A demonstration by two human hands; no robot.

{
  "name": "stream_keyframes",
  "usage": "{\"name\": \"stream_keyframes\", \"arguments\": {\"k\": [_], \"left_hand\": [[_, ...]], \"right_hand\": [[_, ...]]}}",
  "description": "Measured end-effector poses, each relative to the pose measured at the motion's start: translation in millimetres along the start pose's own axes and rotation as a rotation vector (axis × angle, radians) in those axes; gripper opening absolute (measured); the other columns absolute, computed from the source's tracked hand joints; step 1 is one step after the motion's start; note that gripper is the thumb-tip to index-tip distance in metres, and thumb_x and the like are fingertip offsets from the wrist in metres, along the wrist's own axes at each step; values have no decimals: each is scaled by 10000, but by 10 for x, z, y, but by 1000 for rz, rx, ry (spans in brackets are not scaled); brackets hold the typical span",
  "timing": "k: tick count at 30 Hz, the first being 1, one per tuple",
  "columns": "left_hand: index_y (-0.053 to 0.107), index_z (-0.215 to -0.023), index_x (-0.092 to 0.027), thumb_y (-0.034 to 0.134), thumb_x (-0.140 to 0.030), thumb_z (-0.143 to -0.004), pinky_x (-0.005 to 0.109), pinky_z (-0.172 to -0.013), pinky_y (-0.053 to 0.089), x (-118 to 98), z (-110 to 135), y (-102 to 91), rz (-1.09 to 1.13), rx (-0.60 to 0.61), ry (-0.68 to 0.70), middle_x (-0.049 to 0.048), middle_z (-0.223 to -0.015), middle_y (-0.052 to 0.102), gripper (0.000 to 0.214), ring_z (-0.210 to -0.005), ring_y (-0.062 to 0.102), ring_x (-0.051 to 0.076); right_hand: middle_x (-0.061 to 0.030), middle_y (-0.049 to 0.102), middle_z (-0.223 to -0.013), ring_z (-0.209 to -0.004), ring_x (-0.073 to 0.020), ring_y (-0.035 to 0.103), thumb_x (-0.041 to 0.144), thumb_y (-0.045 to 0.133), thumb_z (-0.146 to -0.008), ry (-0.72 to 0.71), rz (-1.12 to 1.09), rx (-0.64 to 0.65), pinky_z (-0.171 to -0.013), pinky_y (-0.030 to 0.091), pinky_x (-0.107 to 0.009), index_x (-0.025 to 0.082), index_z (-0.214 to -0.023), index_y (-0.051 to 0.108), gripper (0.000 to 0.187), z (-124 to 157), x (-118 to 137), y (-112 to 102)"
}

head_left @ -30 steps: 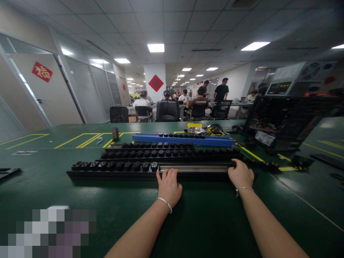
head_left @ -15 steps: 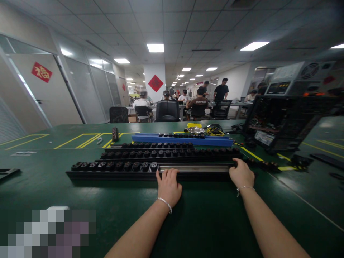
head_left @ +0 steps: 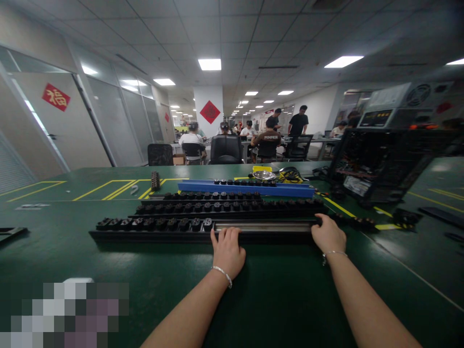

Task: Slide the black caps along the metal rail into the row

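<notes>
A long black rail [head_left: 152,235] lies across the green table [head_left: 65,251] in front of me, its left half filled with several black sockets [head_left: 159,223] and its right half a bare metal channel [head_left: 264,225]. My left hand [head_left: 227,252] rests on the rail's front edge near the middle, fingers curled over it. My right hand [head_left: 328,235] grips the rail's right end, fingers wrapped round it. Both wrists wear thin bracelets.
Two more black socket rails [head_left: 224,208] and a blue rail [head_left: 246,188] lie behind. An open computer case [head_left: 380,164] stands at the right, with cables and a metal bowl [head_left: 264,175] near it. People sit at desks far behind.
My right hand has shifted slightly to the right along the rail's end. My left hand and the rail stay where they were.
</notes>
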State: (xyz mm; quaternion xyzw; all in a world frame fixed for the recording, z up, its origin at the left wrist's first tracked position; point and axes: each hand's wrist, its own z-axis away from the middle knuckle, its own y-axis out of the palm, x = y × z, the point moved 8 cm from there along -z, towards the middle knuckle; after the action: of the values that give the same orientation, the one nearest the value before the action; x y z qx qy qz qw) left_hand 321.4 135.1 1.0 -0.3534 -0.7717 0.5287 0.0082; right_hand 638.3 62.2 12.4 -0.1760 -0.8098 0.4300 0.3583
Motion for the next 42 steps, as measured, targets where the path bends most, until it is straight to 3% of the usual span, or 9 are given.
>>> {"name": "stream_keyframes", "arguments": {"k": [16,30,42], "left_hand": [[504,-1108,-258,505,-127,-700,549,-1121,46,-11,-1,-17,-8,20,-8,23,-1167,586,428,-1183,424,217],[510,-1103,-256,502,-129,-704,546,-1121,58,-13,-4,-14,-21,24,-14,26,-1166,589,419,-1177,426,220],[512,-1105,-254,478,-135,-708,552,-1116,43,-1,1,-11,13,3,1,29,-1151,594,416,-1166,428,220]], "right_hand": [[-122,549,-1240,-1068,-275,539,284,398,-766,-35,32,65,-881,424,-440,182,-1218,538,485,-113,-102,16],[-123,603,-1148,-1064,-280,530,371,438,-757,-68,50,11,-889,415,-421,162,-1159,569,472,-104,-185,-25],[-120,617,-1115,-1055,-300,541,402,444,-736,11,39,56,-937,365,-487,182,-1174,557,504,-121,-246,2]]}}
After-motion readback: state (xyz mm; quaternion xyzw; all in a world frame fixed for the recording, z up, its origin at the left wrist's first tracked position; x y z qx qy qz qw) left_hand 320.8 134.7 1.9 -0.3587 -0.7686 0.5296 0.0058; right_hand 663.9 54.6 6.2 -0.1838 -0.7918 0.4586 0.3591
